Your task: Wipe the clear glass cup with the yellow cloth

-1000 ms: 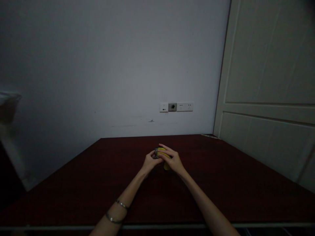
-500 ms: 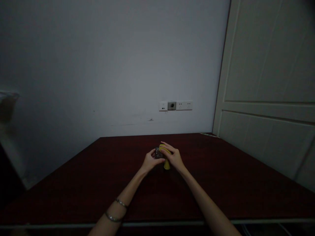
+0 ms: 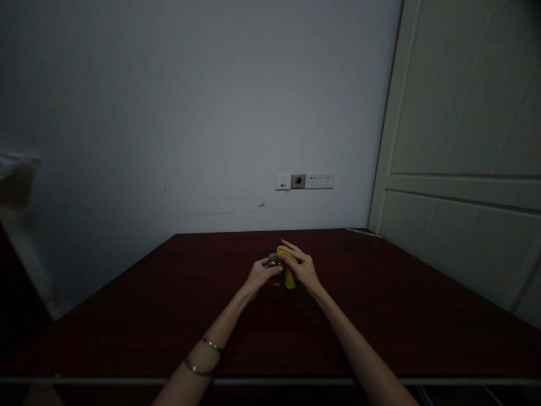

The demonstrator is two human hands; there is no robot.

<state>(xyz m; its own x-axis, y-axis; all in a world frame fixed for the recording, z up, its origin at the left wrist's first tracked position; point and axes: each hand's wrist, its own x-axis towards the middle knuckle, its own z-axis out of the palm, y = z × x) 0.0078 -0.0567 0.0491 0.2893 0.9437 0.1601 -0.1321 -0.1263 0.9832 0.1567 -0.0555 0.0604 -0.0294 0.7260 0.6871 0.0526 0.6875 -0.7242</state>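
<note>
Both my hands meet over the middle of a dark red table (image 3: pixel 169 316). My right hand (image 3: pixel 305 270) is closed round a small yellow object (image 3: pixel 289 277), its fingers curled over the top. My left hand (image 3: pixel 261 273) pinches a small grey metallic part (image 3: pixel 273 260) at the yellow object's left end. The light is dim and I cannot make out what the object is. Two thin bangles (image 3: pixel 203 355) sit on my left wrist.
A white wall stands behind the table with a row of sockets (image 3: pixel 304 181) low on it. A pale panelled door (image 3: pixel 460 169) closes off the right side. Something blurred (image 3: pixel 14 175) juts in at the left edge.
My hands stay together on the yellow object, turning it slightly; more of its yellow lower end shows now. The view has shifted a little.
</note>
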